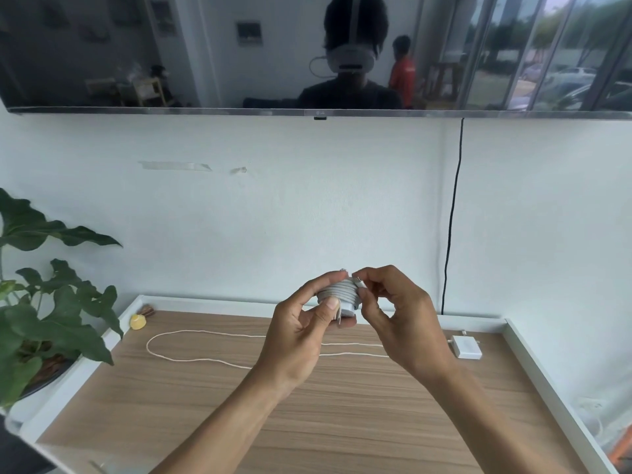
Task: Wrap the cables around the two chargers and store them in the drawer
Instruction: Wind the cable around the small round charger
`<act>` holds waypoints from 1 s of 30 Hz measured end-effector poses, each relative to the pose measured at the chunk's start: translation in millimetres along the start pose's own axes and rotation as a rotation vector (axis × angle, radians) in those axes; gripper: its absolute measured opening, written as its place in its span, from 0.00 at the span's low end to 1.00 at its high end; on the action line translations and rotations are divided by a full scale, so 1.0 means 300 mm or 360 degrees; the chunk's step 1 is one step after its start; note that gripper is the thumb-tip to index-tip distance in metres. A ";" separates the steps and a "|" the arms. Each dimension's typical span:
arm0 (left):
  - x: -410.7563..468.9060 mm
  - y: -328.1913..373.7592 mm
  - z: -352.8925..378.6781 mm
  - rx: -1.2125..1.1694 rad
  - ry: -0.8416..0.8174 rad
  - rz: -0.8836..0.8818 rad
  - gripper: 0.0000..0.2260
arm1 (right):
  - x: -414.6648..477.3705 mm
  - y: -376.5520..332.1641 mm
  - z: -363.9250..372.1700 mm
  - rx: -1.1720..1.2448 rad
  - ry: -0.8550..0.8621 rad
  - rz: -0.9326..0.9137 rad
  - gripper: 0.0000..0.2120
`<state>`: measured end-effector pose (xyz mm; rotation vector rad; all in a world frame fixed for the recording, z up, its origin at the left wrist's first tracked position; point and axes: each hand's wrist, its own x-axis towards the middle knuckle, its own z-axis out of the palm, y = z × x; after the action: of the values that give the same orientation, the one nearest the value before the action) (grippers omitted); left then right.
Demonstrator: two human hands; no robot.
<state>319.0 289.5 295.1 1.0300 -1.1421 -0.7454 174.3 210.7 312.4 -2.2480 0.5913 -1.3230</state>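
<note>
My left hand [301,331] and right hand [402,325] hide much of the white charger [349,307], gripped above the wooden table [342,422]. Its cable [337,289] is wound in neat coils, and my right fingertips [367,272] pinch the plug end [358,281].

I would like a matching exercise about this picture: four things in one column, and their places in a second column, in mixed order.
1. wrapped charger
2. bare charger
3. loose cable
4. plant

A. left of the table
B. in left hand and right hand
C. on the table, near its right edge
D. in a long loop across the table

Pairs: 1-B, 2-C, 3-D, 4-A.
</note>
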 end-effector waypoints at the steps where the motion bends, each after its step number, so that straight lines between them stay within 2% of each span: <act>1: -0.001 0.000 0.002 0.0000 -0.0003 -0.0001 0.14 | 0.000 0.002 -0.001 0.0006 -0.0017 0.0007 0.07; 13: -0.009 -0.044 -0.033 0.0180 -0.0039 -0.0005 0.14 | 0.018 0.018 -0.002 -0.0175 -0.0299 0.0022 0.08; 19: -0.014 -0.041 -0.035 0.0152 0.0000 0.0016 0.14 | 0.006 0.021 0.014 -0.0140 -0.0206 0.0034 0.05; 25: -0.018 -0.039 -0.051 0.0155 -0.0016 -0.0013 0.14 | 0.036 0.018 -0.013 -0.0116 -0.0428 0.0111 0.02; 30: -0.010 -0.052 -0.058 0.0171 -0.0038 -0.0001 0.14 | 0.046 0.019 -0.017 -0.0173 -0.0441 0.0027 0.02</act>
<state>335.2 291.1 278.1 1.1138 -1.2127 -0.7045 175.2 197.3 320.6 -2.4518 0.5922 -0.9676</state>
